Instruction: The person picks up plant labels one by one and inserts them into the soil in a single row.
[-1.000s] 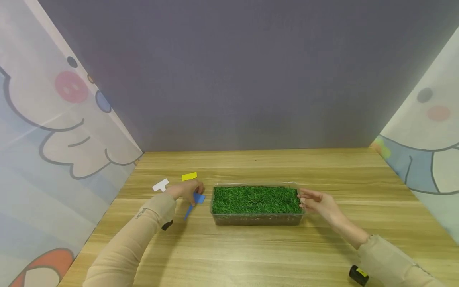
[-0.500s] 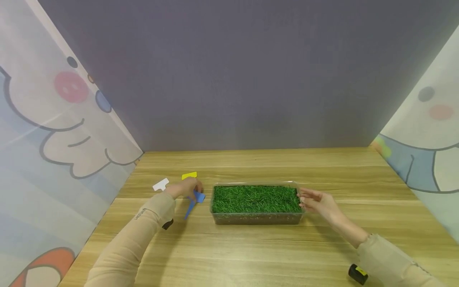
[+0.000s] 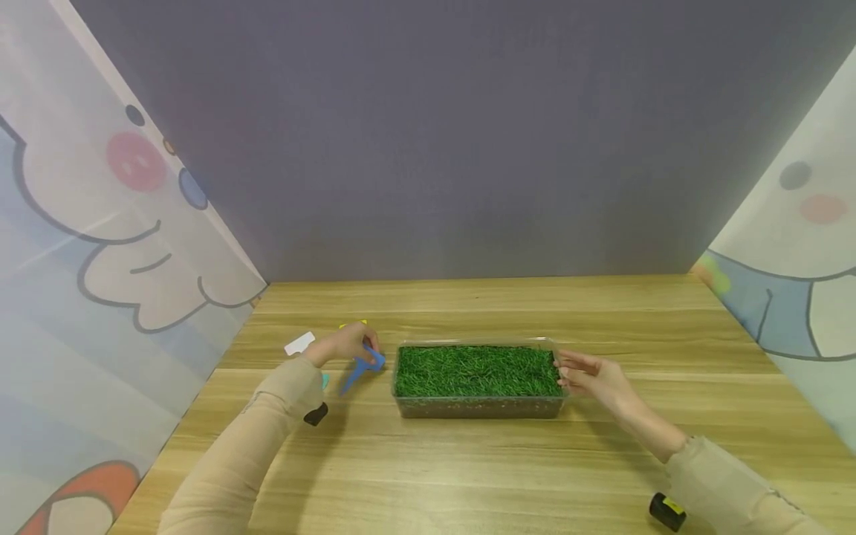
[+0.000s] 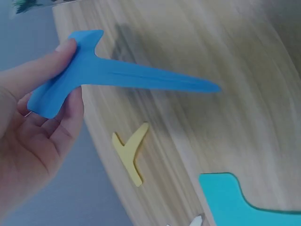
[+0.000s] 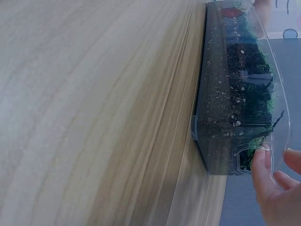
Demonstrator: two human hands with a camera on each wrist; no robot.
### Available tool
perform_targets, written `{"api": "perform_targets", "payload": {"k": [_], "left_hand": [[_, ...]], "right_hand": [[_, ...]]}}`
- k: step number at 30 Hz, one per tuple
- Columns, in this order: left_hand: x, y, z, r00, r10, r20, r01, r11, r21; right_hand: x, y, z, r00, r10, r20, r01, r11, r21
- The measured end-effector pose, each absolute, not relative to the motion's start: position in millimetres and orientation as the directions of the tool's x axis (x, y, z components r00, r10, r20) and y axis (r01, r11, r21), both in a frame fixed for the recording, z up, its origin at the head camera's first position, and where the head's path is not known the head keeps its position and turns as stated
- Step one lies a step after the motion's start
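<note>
My left hand [image 3: 349, 343] pinches the wide head of a blue T-shaped plant label [image 4: 141, 75] between thumb and fingers. In the left wrist view its pointed stem juts right, over the table. At the middle of the table stands a clear plastic planter box [image 3: 478, 408] of dark soil and short green grass [image 3: 478, 371]. My right hand [image 3: 597, 377] holds the rim at the box's right end, its thumb and fingers on either side of the wall in the right wrist view.
On the wooden table [image 3: 495, 475], left of the box, lie a white label [image 3: 299, 343], a yellow label [image 4: 131, 153] and a teal label [image 4: 225, 193]. My left hand and sleeve partly cover the yellow and teal ones. A grey panel [image 3: 468, 148] rises behind the table.
My left hand has lifted the blue label a little and turned it, and now covers more of the yellow label. Part of the teal label has come into sight. My right hand stays at the box.
</note>
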State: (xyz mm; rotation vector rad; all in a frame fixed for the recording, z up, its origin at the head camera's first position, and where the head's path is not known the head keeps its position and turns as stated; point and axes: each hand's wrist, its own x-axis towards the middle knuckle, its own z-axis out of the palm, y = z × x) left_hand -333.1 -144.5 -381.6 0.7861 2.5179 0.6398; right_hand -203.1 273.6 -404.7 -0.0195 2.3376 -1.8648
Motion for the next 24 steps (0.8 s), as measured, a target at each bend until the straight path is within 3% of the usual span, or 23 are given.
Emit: {"api": "perform_targets", "payload": {"k": [16,24], "left_hand": [[-326,-144,-355,-0.808,0.551,-0.207,0.333,0.718,0.611],[-323,-145,-336,-0.823,0.551,-0.141,0.36,0.696,0.621]], "right_hand": [[-204,276,-408,-0.984,-0.112,-0.137,0.114,0.189,-0.975],[-216,293,-431,-0.972,-0.15,-0.18,0.171,0.073,-0.983]]}}
